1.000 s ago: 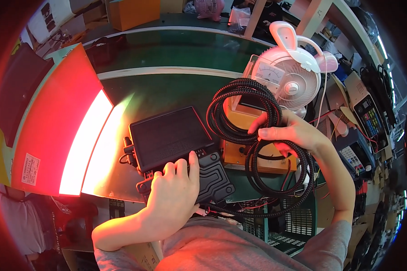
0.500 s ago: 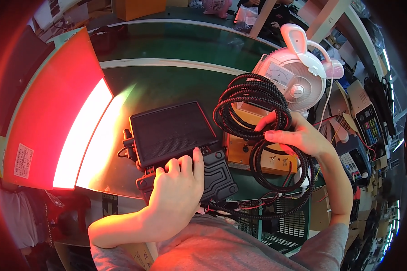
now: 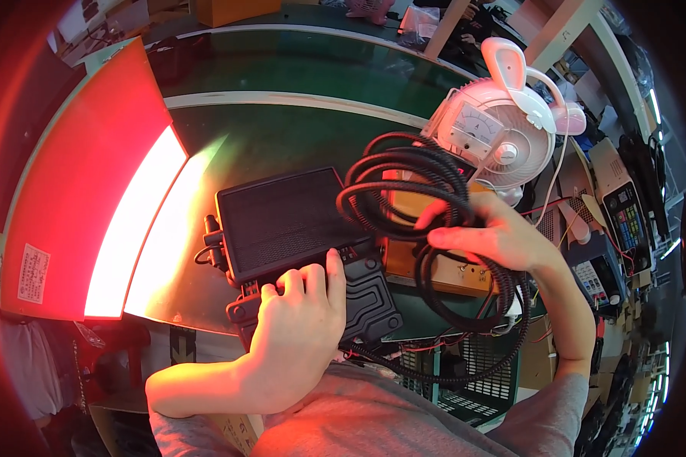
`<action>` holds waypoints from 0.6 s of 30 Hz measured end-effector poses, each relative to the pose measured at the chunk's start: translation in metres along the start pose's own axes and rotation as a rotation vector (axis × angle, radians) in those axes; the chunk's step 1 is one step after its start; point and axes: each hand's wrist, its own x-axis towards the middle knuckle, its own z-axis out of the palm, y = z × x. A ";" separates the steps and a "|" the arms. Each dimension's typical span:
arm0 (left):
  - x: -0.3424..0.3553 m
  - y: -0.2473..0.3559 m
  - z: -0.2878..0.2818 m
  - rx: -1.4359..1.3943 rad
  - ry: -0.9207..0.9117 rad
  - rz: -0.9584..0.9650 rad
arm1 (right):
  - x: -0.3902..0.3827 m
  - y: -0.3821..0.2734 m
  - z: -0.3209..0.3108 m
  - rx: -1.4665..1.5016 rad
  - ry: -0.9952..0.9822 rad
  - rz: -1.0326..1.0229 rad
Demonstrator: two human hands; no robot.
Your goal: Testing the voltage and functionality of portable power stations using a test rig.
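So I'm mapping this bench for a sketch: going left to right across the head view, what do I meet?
Red panel → black ribbed box with left hand on it → coiled black cable → right hand → pink-eared fan.

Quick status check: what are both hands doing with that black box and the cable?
Left hand pressing down on black box. Right hand gripping coiled black cable, lifted over the box. White fan close behind.

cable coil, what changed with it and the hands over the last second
The right hand has shifted the cable coil a little left, so it now overlaps the corner of the black box; its grip on the coil did not change. The left hand stays pressed on the box's near edge. Box, fan and green bench are as before.
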 end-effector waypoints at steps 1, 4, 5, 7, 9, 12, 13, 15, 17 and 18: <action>0.000 0.000 0.000 0.002 -0.001 0.002 | 0.003 -0.005 0.003 -0.015 -0.059 -0.044; 0.002 0.001 0.001 0.020 0.033 0.007 | 0.002 0.001 0.010 0.004 -0.044 -0.092; 0.002 0.000 -0.001 0.020 0.029 0.006 | 0.000 0.001 0.007 0.006 -0.035 -0.090; 0.001 0.000 -0.003 0.024 0.032 0.017 | -0.003 0.002 0.001 -0.013 -0.010 -0.023; 0.001 -0.001 0.000 0.018 0.073 0.006 | -0.020 0.012 0.000 0.150 -0.016 -0.101; 0.000 0.000 0.000 -0.005 0.090 0.012 | -0.039 0.062 -0.022 0.393 0.114 -0.321; 0.000 0.000 -0.003 -0.021 0.069 0.010 | -0.045 0.082 -0.026 0.142 0.215 -0.279; 0.001 0.000 -0.003 -0.007 0.049 0.015 | -0.056 0.109 -0.020 -0.050 0.263 -0.037; 0.002 0.000 -0.005 0.006 0.008 0.020 | -0.058 0.143 -0.004 -0.122 0.315 -0.196; 0.003 0.002 -0.007 0.011 0.010 0.030 | -0.059 0.151 0.003 -0.245 0.386 -0.263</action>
